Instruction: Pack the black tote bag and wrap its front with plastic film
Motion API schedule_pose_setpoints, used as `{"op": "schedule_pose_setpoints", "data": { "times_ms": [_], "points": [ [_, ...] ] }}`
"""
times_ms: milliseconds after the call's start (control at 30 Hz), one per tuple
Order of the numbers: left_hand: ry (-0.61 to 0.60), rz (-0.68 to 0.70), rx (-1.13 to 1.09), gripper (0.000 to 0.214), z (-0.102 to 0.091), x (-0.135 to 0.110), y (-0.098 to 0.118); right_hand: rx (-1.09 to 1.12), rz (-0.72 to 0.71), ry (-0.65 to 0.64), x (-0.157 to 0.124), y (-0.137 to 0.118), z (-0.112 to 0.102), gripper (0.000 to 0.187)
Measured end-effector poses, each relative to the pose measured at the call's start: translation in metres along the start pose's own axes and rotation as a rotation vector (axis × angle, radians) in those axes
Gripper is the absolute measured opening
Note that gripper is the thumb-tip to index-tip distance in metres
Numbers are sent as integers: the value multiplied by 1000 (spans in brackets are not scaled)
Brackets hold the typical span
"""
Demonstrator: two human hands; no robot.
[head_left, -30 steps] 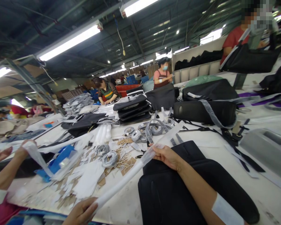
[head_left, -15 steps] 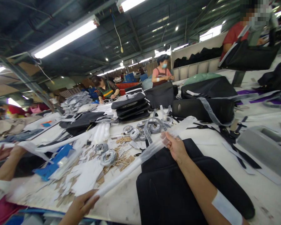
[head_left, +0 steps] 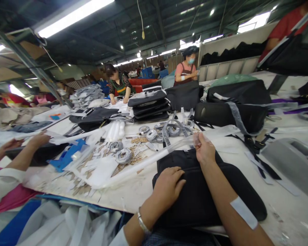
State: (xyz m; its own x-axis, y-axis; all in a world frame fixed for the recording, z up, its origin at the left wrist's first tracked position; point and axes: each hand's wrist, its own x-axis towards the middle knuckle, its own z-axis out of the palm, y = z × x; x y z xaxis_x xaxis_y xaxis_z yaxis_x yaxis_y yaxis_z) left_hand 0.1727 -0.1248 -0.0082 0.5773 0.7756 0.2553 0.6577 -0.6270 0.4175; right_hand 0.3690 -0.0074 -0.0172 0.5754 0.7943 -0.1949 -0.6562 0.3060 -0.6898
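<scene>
**Plastic strip [head_left: 143, 164] pinched in the right hand [head_left: 205, 150]**

The strip passes between the closed right thumb and fingers, its clear far end reaching beyond them. Its long axis slants over the table [head_left: 140, 187] from near left to far right. Just nearer, the left hand [head_left: 168, 188], fingers loosely bent, grips nothing visible above the black bag [head_left: 195, 205]; contact cannot be told.

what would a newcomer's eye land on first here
Probably the long whitish plastic strip slanting across the middle, gripped toward its right end by the right hand. Below the strip, the left hand lies over a big black bag in the lower middle. The bright ceiling lamp at upper left also stands out.
</scene>
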Motion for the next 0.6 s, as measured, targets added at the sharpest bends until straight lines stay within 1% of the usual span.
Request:
{"op": "schedule_pose_setpoints", "data": {
  "times_ms": [67, 133, 200, 300, 367, 400, 467, 500, 533, 567, 600],
  "points": [
    [11, -17, 57, 35, 22, 3, -1, -48, 12, -31, -5, -12, -2, 13],
    [32, -37, 76, 37, 32, 2, -8, -115, 21, -73, -7, -33, -11, 14],
    [48, -37, 65, 36, 34, -1, -14, -240, 10, -103, -3, -58, -26, 12],
    [56, -9, 32, 35, 33, -6, -16, -470, 14, -57, 14, -99, -60, 8],
    [61, 26, 4, 34, 33, -8, -15, -561, 62, -4, 28, -126, -85, 12],
    [66, 42, -8, 33, 33, -8, -15, -623, 118, 16, 33, -141, -97, 16],
    [78, 62, -26, 32, 34, -9, -15, -860, 286, 68, 38, -170, -113, 36],
    [78, 67, -33, 32, 34, -9, -15, -1035, 370, 103, 37, -184, -118, 47],
    [77, 71, -38, 32, 34, -9, -16, -1229, 414, 121, 33, -195, -119, 53],
    [73, 73, -41, 33, 34, -9, -16, -1412, 388, 98, 27, -203, -116, 53],
    [69, 72, -44, 33, 33, -9, -16, -1555, 280, 30, 19, -205, -110, 46]
  ]
}}
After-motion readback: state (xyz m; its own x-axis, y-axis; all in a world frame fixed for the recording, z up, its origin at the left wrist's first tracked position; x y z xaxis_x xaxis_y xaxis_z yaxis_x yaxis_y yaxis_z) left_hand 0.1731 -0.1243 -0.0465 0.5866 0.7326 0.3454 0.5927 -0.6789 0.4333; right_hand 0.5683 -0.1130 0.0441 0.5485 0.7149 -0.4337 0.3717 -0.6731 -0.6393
